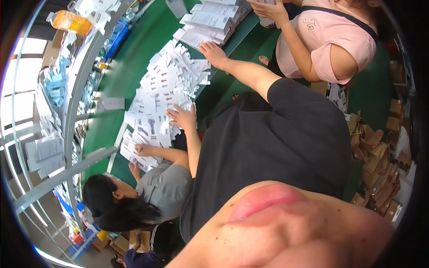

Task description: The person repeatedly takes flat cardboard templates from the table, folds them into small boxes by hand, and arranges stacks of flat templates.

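A broad, overlapping spread of white printed sheets [154,85], many with small pictures of handled objects, lies across the green table. My left hand [182,117] rests on the near edge of these sheets, fingers spread, holding nothing. Farther to the right, my right hand [213,54] lies with fingers stretched out against the near side of stacked white printed packs [205,24]. Its fingertips touch the lowest pack or the sheets beside it; which one I cannot tell. Nothing is visibly gripped in it.
On my left a co-worker in a grey shirt [165,190] has both hands at the sheets' end. A person in a pink top [313,49] stands at my right, holding a pale flat object. A metal frame [73,111] runs beyond the table; brown cartons [377,165] lie behind.
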Demonstrator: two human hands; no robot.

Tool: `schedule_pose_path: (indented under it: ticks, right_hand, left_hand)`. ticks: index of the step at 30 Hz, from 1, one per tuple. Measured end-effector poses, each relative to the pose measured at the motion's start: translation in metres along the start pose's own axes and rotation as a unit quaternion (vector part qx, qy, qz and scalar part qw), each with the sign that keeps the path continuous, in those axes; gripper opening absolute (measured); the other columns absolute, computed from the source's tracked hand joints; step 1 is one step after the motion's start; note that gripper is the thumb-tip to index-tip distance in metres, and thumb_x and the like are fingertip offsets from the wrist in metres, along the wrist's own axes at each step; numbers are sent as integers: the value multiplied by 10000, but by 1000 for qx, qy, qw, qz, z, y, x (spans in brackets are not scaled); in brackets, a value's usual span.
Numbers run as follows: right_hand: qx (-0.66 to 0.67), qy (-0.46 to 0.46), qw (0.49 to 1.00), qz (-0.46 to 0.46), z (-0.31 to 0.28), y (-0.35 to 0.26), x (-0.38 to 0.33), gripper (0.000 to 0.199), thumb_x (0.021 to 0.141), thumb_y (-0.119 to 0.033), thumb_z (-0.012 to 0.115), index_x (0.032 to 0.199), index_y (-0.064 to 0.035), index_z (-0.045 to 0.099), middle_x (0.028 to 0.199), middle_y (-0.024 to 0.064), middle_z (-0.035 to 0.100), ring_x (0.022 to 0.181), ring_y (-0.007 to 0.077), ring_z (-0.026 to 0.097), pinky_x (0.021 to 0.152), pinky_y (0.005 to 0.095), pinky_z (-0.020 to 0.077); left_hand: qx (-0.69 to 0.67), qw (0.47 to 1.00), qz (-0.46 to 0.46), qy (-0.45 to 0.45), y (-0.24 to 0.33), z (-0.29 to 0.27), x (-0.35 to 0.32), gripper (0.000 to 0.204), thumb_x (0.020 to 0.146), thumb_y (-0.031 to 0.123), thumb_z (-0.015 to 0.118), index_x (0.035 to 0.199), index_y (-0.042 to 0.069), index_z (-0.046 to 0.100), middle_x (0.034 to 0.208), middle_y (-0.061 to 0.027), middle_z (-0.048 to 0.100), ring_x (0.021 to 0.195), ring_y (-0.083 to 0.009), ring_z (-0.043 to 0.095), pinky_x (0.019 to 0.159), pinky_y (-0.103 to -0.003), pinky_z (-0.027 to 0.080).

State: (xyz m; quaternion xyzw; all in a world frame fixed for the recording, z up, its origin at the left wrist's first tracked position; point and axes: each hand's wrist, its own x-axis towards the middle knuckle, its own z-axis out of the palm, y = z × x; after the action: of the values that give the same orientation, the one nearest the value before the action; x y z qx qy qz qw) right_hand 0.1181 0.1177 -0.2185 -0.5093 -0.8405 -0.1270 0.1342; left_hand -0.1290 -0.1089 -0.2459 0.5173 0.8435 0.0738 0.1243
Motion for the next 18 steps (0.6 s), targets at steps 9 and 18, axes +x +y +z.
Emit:
schedule_pose_path:
  ticks: [9,18]
  right_hand:
    - [-43,-51,998,-16,12,17,19,508,977,-170,477,1469,-70,401,1540,158,384,1416,342,350,1163,440,294]
    - [-4,-88,994,70,19,23,23,530,980,-172,470,1497,-107,378,1589,142,330,1446,338,316,1167,437,294]
  left_hand:
    - [-43,990,-80,105,0,-41,15,925,878,583,612,1543,32,280,1593,-345,154,1502,-465,123,1139,-687,140]
    - [20,999,1,40,-18,9,6,870,881,530,646,1524,48,313,1609,-291,164,1501,-454,123,1097,-739,169]
